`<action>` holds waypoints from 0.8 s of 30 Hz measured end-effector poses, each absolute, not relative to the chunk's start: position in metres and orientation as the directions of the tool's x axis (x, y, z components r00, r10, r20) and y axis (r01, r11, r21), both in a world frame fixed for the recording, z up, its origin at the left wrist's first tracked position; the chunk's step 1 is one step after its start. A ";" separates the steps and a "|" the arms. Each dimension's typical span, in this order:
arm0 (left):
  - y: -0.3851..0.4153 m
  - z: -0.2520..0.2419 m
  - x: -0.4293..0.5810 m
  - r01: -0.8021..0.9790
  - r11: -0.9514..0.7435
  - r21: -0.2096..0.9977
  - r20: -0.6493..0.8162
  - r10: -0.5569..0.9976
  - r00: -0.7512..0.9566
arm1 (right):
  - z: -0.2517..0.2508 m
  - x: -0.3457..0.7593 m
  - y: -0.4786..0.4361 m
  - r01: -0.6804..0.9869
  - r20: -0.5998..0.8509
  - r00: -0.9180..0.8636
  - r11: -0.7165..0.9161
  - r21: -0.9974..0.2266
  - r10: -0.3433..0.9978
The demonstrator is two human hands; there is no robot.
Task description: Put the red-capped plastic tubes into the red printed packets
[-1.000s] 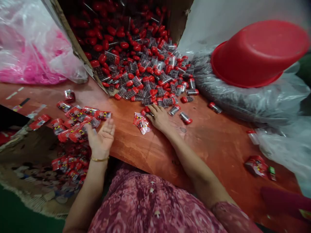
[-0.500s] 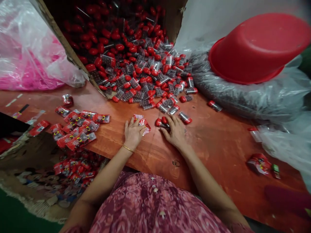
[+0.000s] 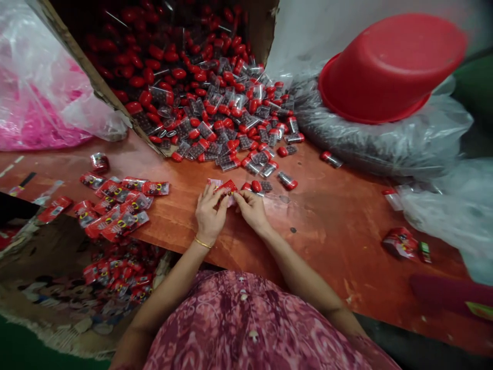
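Note:
My left hand (image 3: 211, 213), a gold bangle at its wrist, is closed on a small red printed wrapper (image 3: 230, 187) at the middle of the table. Fingers and thumb of my right hand (image 3: 252, 209) pinch the same wrapper at its right edge. A pale pink piece (image 3: 214, 182) shows behind my left fingers. Just beyond my right hand lie clear tubes with red caps, one of them a dark-spotted tube (image 3: 265, 186). Left of my hands is a loose pile of red-wrapped tubes (image 3: 119, 205).
An open carton (image 3: 111, 110) spills many red-capped tubes onto the wooden table (image 3: 319, 221). A red tub (image 3: 385, 67) sits upside down on a filled plastic bag (image 3: 370, 149). Below the table's left edge, a box (image 3: 50, 252) holds more wrapped pieces. A pink-filled bag (image 3: 42, 103) stands left.
My right hand has left the red-capped tubes and moved left to the wrapper, where it now pinches. My left hand stays on the wrapper. The view has shifted slightly.

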State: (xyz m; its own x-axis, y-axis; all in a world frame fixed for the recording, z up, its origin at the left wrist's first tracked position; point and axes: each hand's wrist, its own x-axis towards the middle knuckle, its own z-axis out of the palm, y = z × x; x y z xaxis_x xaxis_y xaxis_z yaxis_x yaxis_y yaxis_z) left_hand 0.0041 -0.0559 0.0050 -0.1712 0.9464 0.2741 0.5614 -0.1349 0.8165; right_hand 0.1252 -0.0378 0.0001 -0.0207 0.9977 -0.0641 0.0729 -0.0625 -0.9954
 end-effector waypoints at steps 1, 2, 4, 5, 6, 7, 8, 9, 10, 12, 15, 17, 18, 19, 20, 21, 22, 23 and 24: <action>-0.055 0.005 0.005 0.447 -0.070 0.892 0.188 0.956 -0.224 | -0.001 0.125 -0.037 0.059 -0.076 -0.013 -0.075 -0.995 0.997; -0.054 0.005 0.005 0.318 0.012 0.948 0.070 0.967 -0.246 | -0.002 0.125 -0.038 0.054 -0.091 -0.011 -0.090 -0.994 0.996; -0.051 0.004 0.005 0.103 0.202 0.974 -0.179 0.964 -0.196 | -0.004 0.127 -0.041 0.063 -0.124 -0.024 -0.122 -0.991 0.992; -0.050 0.003 0.004 0.053 0.279 0.959 -0.268 0.951 -0.151 | -0.006 0.127 -0.042 0.085 -0.130 -0.027 -0.127 -0.988 0.991; -0.048 0.002 0.003 0.045 0.330 0.943 -0.323 0.939 -0.117 | -0.007 0.128 -0.043 0.128 -0.117 -0.025 -0.113 -0.985 0.993; -0.047 0.002 0.002 0.071 0.355 0.932 -0.347 0.932 -0.106 | -0.009 0.130 -0.044 0.190 -0.085 -0.015 -0.081 -0.979 0.996; -0.046 0.002 0.000 0.132 0.353 0.926 -0.339 0.933 -0.121 | -0.010 0.132 -0.044 0.261 -0.036 0.004 -0.035 -0.965 0.999; -0.045 0.003 -0.002 0.230 0.330 0.916 -0.305 0.942 -0.137 | -0.011 0.134 -0.043 0.329 0.021 0.024 0.012 -0.944 0.999; -0.045 0.005 -0.003 0.358 0.288 0.888 -0.252 0.957 -0.146 | -0.011 0.137 -0.042 0.383 0.072 0.043 0.050 -0.922 0.996; -0.046 0.009 -0.006 0.626 0.178 0.759 -0.141 0.984 -0.109 | -0.011 0.142 -0.040 0.426 0.126 0.067 0.086 -0.901 0.990; -0.049 0.022 -0.007 0.839 0.055 0.541 -0.074 0.997 -0.018 | -0.008 0.146 -0.041 0.403 0.143 0.084 0.097 -0.910 0.986; -0.052 0.031 -0.006 0.876 0.029 0.481 0.012 0.999 -0.040 | -0.005 0.147 -0.044 0.395 0.162 0.096 0.112 -0.912 0.982; -0.054 0.035 -0.006 0.881 0.021 0.473 0.085 0.994 -0.069 | -0.004 0.147 -0.046 0.395 0.168 0.106 0.114 -0.912 0.980; -0.056 0.038 -0.006 0.876 0.007 0.483 0.158 0.983 -0.095 | -0.002 0.147 -0.048 0.393 0.172 0.120 0.112 -0.913 0.978; -0.057 0.040 -0.006 0.855 -0.018 0.518 0.205 0.973 -0.104 | 0.000 0.147 -0.051 0.389 0.174 0.135 0.110 -0.915 0.975; -0.059 0.040 -0.005 0.811 -0.040 0.583 0.205 0.974 -0.099 | 0.002 0.146 -0.053 0.380 0.177 0.149 0.109 -0.919 0.973; -0.061 0.040 -0.004 0.735 -0.041 0.676 0.149 0.985 -0.082 | 0.003 0.146 -0.055 0.366 0.177 0.156 0.109 -0.924 0.972; -0.062 0.038 -0.003 0.624 -0.001 0.782 0.049 0.997 -0.059 | 0.004 0.144 -0.057 0.347 0.177 0.153 0.114 -0.931 0.972; -0.063 0.035 0.000 0.480 0.078 0.874 -0.070 0.997 -0.035 | 0.005 0.143 -0.059 0.325 0.177 0.141 0.123 -0.937 0.974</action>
State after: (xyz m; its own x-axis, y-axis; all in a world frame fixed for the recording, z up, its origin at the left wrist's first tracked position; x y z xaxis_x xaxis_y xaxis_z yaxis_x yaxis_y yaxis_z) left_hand -0.0001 -0.0630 0.0354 -0.0348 0.9970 -0.0698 0.4801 0.0780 0.8738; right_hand 0.1426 -0.0590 0.0051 0.1414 0.9740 0.1771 0.3254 0.1233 -0.9375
